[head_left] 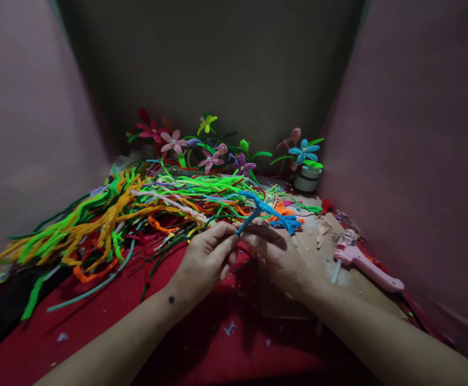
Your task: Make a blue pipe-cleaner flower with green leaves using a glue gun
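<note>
Both hands meet at the middle over a red cloth (145,321). My left hand (205,260) is curled, its thumb and fingers pinching the lower end of a blue pipe cleaner (258,209). My right hand (276,254) is closed on the same blue pipe cleaner, a little further along it. The blue piece is bent and rises away from the fingers, with looped blue shapes near its far end (288,221). A big heap of loose pipe cleaners (137,206) in green, yellow, orange and pink lies just beyond the hands.
Finished pipe-cleaner flowers (213,155) stand at the back against the wall, with a blue flower (304,151) above a small jar (306,179). A pink glue gun (360,260) lies on a brown board (318,257) to the right. Pinkish walls close in on both sides.
</note>
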Demonstrator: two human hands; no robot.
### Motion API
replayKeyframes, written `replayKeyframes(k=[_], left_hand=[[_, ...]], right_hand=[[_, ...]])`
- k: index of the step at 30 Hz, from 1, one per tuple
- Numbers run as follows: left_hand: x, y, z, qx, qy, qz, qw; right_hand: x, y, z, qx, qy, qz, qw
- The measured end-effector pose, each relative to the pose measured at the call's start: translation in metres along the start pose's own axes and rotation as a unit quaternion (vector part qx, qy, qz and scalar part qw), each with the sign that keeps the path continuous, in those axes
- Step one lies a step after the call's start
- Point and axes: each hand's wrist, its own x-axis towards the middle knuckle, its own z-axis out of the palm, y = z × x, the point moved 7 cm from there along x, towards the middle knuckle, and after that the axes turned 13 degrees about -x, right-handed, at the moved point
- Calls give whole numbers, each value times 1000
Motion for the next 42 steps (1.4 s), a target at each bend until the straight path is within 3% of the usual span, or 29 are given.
replayKeyframes(k=[5, 10, 14, 16, 18, 21, 24, 26, 27, 29, 31, 33, 36, 42], left_hand=[[-1, -9, 3, -138, -30, -93, 986], [-2, -16, 8, -241, -81, -157, 954], [-1, -19, 10, -275, -124, -188, 935], [-1, -20, 10, -255, -130, -186, 940], [0, -18, 9, -172, -120, -148, 967], [3, -6, 3, 64, -60, 20, 996], [-3, 8, 2, 257, -4, 219, 941], [-7, 9, 2, 297, -1, 275, 914], [-7, 8, 0, 293, 0, 273, 916], [-3, 6, -3, 242, -5, 212, 947], [1, 0, -4, 144, -18, 98, 985], [1, -5, 0, 21, -40, -12, 999], [-1, -10, 6, -125, -71, -107, 984], [-5, -23, 13, -274, -166, -206, 925]], right_hand=[[2, -3, 4, 61, -42, -2, 997], [4, 5, 7, 159, -42, 40, 986], [5, 12, 7, 184, -43, 59, 980], [6, 13, 6, 177, -37, 57, 982], [6, 13, 6, 170, -24, 47, 984], [6, 14, 5, 179, 9, 47, 983], [3, 14, 6, 188, 32, 57, 980], [2, 10, 6, 170, 36, 46, 984], [1, 7, 6, 157, 35, 37, 986], [0, 3, 6, 137, 22, 20, 990], [0, 1, 6, 122, -2, 15, 992], [0, 2, 6, 110, -18, 18, 994], [3, 4, 3, 96, -30, 10, 995], [5, -5, 8, 64, -103, -38, 992]])
